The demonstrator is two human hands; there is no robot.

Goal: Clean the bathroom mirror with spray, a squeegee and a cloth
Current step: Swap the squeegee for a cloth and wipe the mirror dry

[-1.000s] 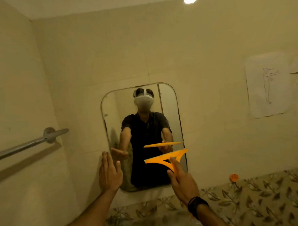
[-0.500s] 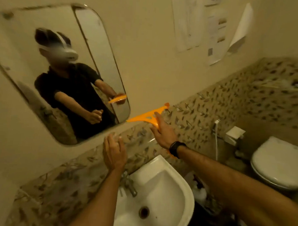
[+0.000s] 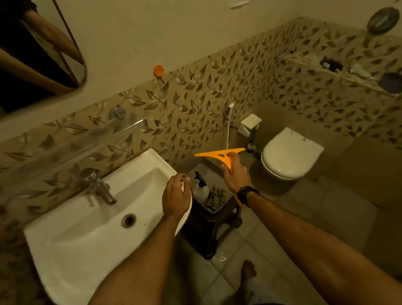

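The squeegee point(image 3: 220, 155) is gripped in the right hand point(image 3: 235, 176) over the bin point(image 3: 213, 198) holding spray point(image 3: 200, 188) and cloth point(image 3: 214, 198). Left hand point(image 3: 175, 197) is loosely curled, empty as far as can be told. Squeegee pass looks done, cloth wipe probably left; mirror point(image 3: 28, 55) is barely in view

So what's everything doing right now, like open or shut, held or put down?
Squeegee: held up in the right hand.
Left hand: loosely curled over the sink edge, seems empty.
Spray bottle: upright in the bin, untouched.
Toilet lid: shut.
Tap: no water running.
Sink: looks empty, drain open.
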